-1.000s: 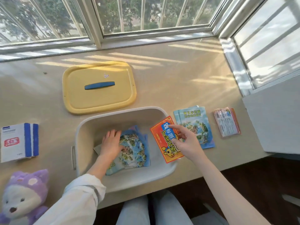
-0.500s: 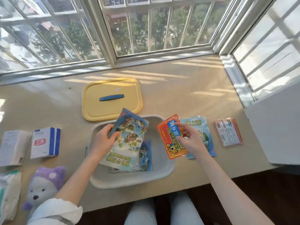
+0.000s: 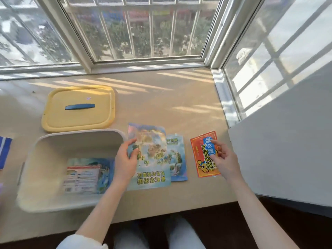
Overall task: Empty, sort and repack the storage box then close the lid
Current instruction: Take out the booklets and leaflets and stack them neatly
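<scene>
Your left hand [image 3: 125, 159] grips a glossy blue map leaflet [image 3: 149, 157] just right of the open cream plastic storage box [image 3: 45, 144]; your right hand [image 3: 224, 159] pinches an orange-red sachet [image 3: 201, 159] above the beige sill [image 3: 161, 108].

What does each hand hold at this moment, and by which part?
The left hand grips the map-print booklet by its left edge. The right hand pinches the orange giraffe packet near its right edge.

We are losing the blue-striped box [image 3: 4, 151] to the left edge (mostly cut off), and motion is blurring the map leaflet's [image 3: 150, 157] print.
</scene>
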